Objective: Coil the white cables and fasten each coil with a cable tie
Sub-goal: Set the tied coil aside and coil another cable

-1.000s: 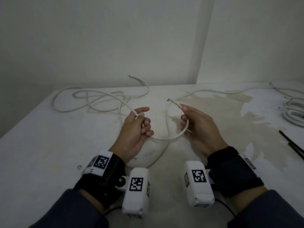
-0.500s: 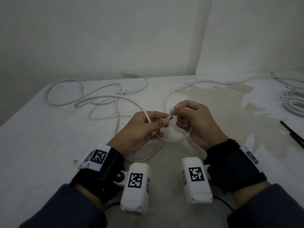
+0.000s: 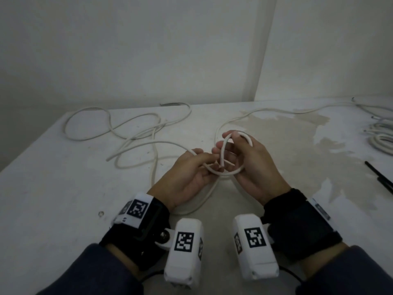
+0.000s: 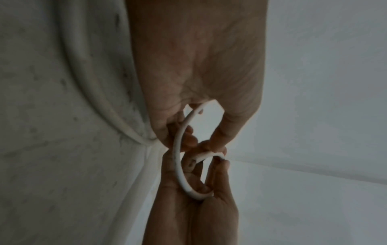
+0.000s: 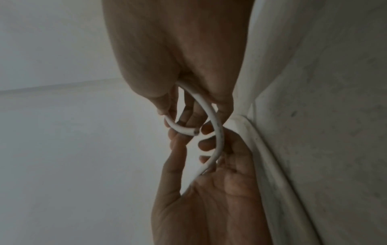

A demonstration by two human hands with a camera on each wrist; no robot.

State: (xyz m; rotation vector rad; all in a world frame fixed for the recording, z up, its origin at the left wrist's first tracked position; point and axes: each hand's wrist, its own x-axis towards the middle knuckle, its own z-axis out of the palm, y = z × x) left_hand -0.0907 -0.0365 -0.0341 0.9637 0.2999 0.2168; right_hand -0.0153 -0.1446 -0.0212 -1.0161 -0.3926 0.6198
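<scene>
A white cable [image 3: 222, 155] is bent into one small loop between my two hands above the table [image 3: 63, 209]. My left hand [image 3: 209, 161] pinches the loop's near side where the strands cross. My right hand [image 3: 228, 143] grips the far side, with the cable arching over its fingers. In the left wrist view the loop [image 4: 178, 159] runs from my left hand [image 4: 201, 137] into the right palm below. The right wrist view shows the cut cable end [image 5: 193, 131] under my right hand's fingertips [image 5: 167, 114]. The rest of this cable [image 3: 131, 135] trails left in loose bends.
A second white cable [image 3: 276, 112] runs across the stained back of the table toward the right. Coiled white cables [image 3: 382, 141] lie at the right edge. Black cable ties [image 3: 380, 177] lie just in front of them. White walls meet in a corner behind the table.
My hands have come together. The open curve of cable between them has been turned into a closed small loop, and the trailing cable on the left has slid closer.
</scene>
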